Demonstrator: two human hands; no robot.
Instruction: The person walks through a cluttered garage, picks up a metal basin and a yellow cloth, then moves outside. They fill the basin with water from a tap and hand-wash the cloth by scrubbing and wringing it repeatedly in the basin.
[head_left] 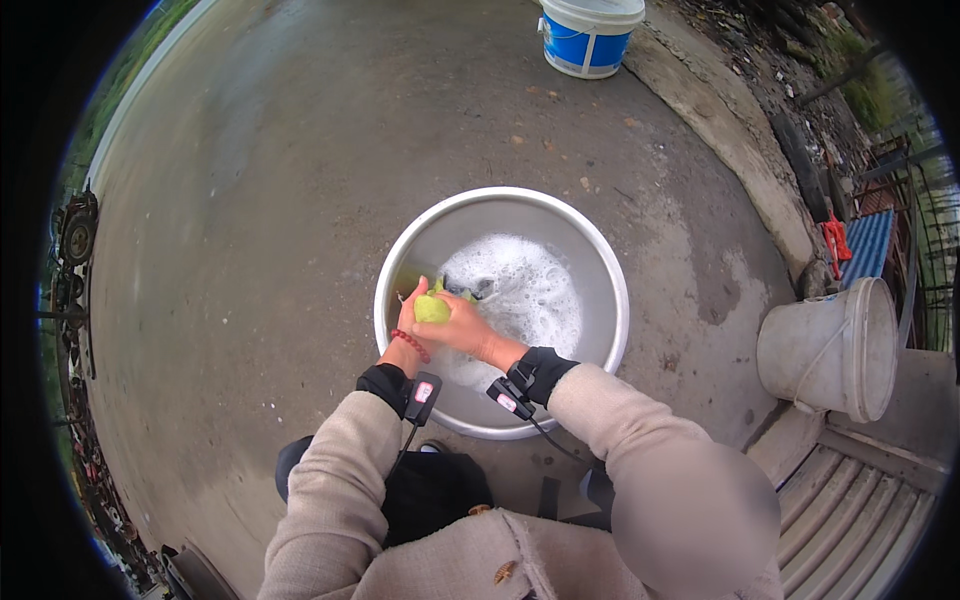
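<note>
A wide silver metal basin point(616, 330) sits on the ground in front of me, holding water topped with white suds point(530, 290). Over its left part my hands come together around a yellow-green lump point(432, 309), which could be soap or bunched cloth; its kind is unclear. My left hand point(408, 312) is closed along its left side, thumb up. From the right, my right hand point(468, 328) grips the same lump. Just beyond the hands, something dark point(468, 287), perhaps wet cloth, shows in the suds.
A blue-and-white bucket point(588, 45) stands beyond the basin. At the right, a dirty white bucket point(828, 350) is tipped on its side near a slatted bench point(860, 520). A raised concrete edge point(720, 120) runs along the right, with a red object point(836, 240) past it.
</note>
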